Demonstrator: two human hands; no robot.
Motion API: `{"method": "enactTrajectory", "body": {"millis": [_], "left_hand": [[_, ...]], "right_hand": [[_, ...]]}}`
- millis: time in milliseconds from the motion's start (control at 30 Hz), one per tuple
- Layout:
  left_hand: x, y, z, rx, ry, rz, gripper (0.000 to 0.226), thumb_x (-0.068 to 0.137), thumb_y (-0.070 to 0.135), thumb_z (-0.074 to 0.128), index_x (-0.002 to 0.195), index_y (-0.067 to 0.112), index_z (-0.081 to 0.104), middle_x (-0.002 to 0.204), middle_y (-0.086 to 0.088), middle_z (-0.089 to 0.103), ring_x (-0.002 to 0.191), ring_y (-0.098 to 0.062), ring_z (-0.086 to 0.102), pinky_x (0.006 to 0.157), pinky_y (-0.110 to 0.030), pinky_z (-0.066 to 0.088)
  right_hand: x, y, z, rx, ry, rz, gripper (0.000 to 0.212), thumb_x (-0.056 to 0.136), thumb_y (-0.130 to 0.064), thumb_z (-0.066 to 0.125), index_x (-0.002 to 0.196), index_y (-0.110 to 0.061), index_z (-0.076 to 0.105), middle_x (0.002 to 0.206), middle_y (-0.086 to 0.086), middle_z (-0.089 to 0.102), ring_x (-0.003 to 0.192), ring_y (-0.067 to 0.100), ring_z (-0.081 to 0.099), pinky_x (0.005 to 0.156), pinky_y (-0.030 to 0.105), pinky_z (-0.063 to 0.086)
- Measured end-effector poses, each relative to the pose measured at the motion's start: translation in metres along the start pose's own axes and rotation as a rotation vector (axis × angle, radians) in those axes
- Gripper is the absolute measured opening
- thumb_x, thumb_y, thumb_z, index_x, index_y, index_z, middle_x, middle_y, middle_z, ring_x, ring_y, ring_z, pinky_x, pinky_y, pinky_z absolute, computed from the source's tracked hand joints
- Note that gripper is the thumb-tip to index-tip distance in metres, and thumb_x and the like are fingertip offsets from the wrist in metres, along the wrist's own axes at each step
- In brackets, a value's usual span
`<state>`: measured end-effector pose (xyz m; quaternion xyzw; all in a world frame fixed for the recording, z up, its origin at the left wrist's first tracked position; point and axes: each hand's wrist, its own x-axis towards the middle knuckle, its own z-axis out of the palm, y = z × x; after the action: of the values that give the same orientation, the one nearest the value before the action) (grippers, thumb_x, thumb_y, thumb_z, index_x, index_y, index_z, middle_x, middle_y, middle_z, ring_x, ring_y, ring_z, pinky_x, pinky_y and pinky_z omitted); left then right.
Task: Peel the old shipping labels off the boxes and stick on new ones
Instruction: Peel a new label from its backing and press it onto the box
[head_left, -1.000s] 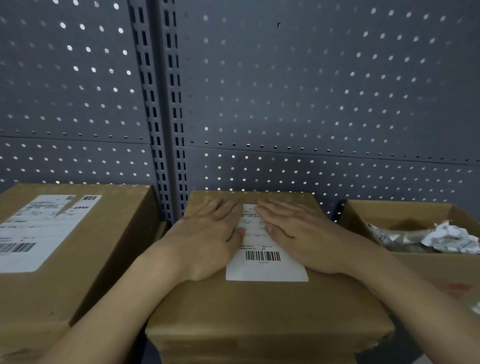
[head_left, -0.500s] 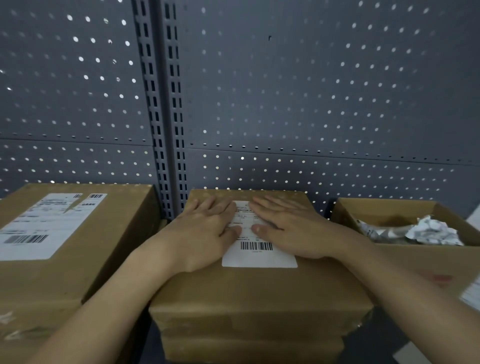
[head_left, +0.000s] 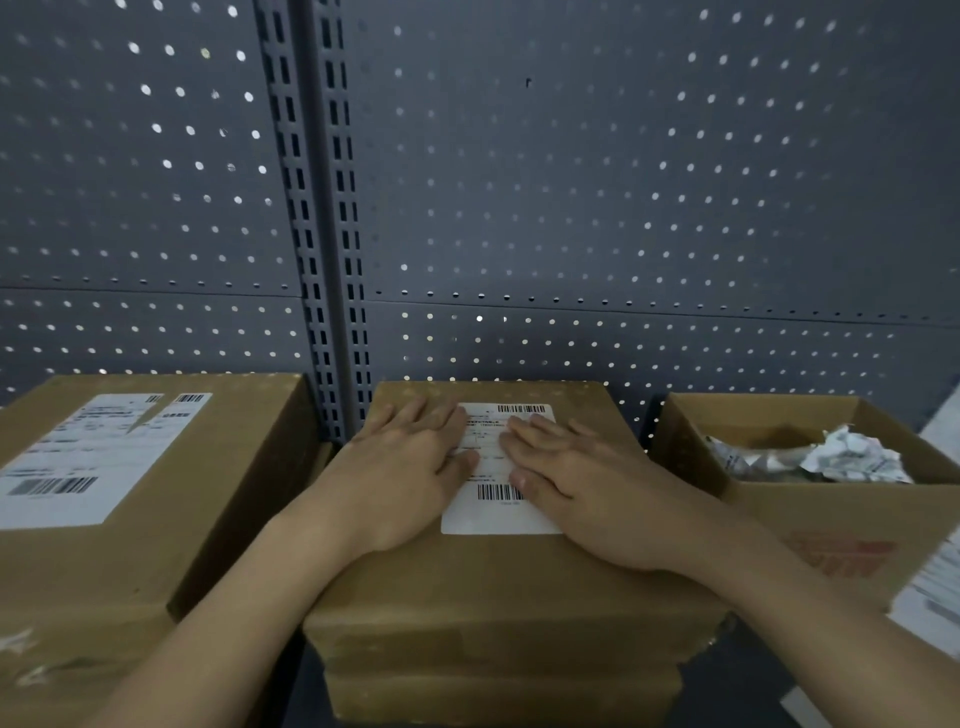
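Note:
A brown cardboard box stands in the middle, on top of another box. A white shipping label with barcodes lies flat on its lid. My left hand lies flat with straight fingers over the label's left edge. My right hand lies flat over the label's right side, and its thumb rests beside the lower barcode. Both palms press down on the lid. The middle strip and the near end of the label show between the hands.
A larger box with a white label stands at the left. An open box at the right holds crumpled white paper. White sheets lie at the far right edge. A grey pegboard wall rises behind.
Both hands have slid slightly nearer along the label, so its far end with a barcode now shows. The view has shifted a little.

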<state>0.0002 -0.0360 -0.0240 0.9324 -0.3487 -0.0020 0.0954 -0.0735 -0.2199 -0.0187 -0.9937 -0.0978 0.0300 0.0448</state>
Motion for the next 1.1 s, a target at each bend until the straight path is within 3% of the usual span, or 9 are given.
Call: {"method": "enactTrajectory", "body": {"millis": [133,233,500,633,733,800,933,1100], "left_hand": [[-0.001,-0.004,0.004,-0.025,0.026,0.000,0.059,0.103,0.049,0.023,0.155,0.024,0.013,0.162,0.011,0.006,0.148,-0.008,-0.002,0.114,-0.023,-0.002],[-0.001,-0.005,0.005,-0.019,-0.016,-0.006,0.063,0.101,0.054,0.022,0.156,0.027,0.006,0.162,0.013,-0.001,0.148,-0.008,-0.007,0.112,-0.022,-0.007],[0.001,-0.006,0.004,0.004,-0.063,-0.019,0.063,0.102,0.052,0.022,0.156,0.027,0.004,0.162,0.012,-0.002,0.149,-0.010,-0.008,0.117,-0.029,-0.006],[-0.002,-0.002,0.000,-0.040,0.002,-0.002,0.059,0.102,0.050,0.027,0.155,0.027,0.016,0.163,0.010,0.005,0.149,-0.013,-0.002,0.119,-0.033,0.000],[-0.012,0.001,-0.004,-0.072,0.046,0.026,0.052,0.102,0.048,0.030,0.151,0.031,0.028,0.161,0.014,0.013,0.149,-0.012,0.005,0.119,-0.035,0.009],[-0.020,0.000,-0.003,-0.096,0.018,0.037,0.051,0.102,0.049,0.030,0.151,0.035,0.026,0.159,0.019,0.014,0.148,-0.008,0.006,0.119,-0.032,0.008],[-0.025,-0.004,0.001,-0.097,-0.042,0.034,0.054,0.102,0.049,0.026,0.153,0.037,0.016,0.160,0.021,0.006,0.149,-0.008,-0.004,0.118,-0.031,0.003],[-0.027,-0.002,0.001,-0.163,0.011,0.020,0.052,0.101,0.050,0.030,0.151,0.040,0.021,0.158,0.024,0.008,0.148,-0.007,-0.003,0.118,-0.032,0.001]], "right_hand": [[-0.001,0.002,0.002,0.088,0.048,0.022,0.054,0.104,-0.046,0.023,0.155,-0.029,0.016,0.162,-0.013,0.004,0.147,0.002,-0.002,0.109,0.015,-0.007],[-0.004,0.002,0.005,0.118,0.099,0.031,0.055,0.102,-0.050,0.027,0.154,-0.033,0.018,0.161,-0.015,0.006,0.146,0.001,-0.001,0.109,0.015,-0.006],[0.003,0.003,0.003,0.041,0.019,0.013,0.051,0.104,-0.045,0.023,0.153,-0.033,0.018,0.162,-0.012,0.004,0.148,0.004,-0.001,0.119,0.025,-0.001],[-0.004,0.003,0.002,0.098,0.072,-0.004,0.050,0.103,-0.048,0.024,0.152,-0.037,0.021,0.160,-0.016,0.006,0.146,-0.001,0.000,0.115,0.019,-0.003],[-0.011,0.000,-0.001,0.119,0.151,-0.040,0.048,0.102,-0.047,0.029,0.148,-0.032,0.035,0.158,-0.016,0.019,0.145,-0.002,0.010,0.116,0.017,0.005],[-0.016,-0.001,-0.004,0.154,0.157,-0.068,0.048,0.102,-0.047,0.030,0.145,-0.030,0.041,0.154,-0.017,0.029,0.142,-0.004,0.019,0.119,0.020,0.013],[-0.019,0.003,0.001,0.115,0.054,-0.097,0.047,0.104,-0.044,0.028,0.148,-0.031,0.034,0.154,-0.023,0.021,0.142,-0.009,0.009,0.113,0.011,0.003],[-0.021,0.006,0.008,0.275,0.161,-0.059,0.043,0.100,-0.045,0.042,0.142,-0.037,0.044,0.150,-0.025,0.032,0.138,-0.015,0.018,0.114,0.012,0.010]]}}
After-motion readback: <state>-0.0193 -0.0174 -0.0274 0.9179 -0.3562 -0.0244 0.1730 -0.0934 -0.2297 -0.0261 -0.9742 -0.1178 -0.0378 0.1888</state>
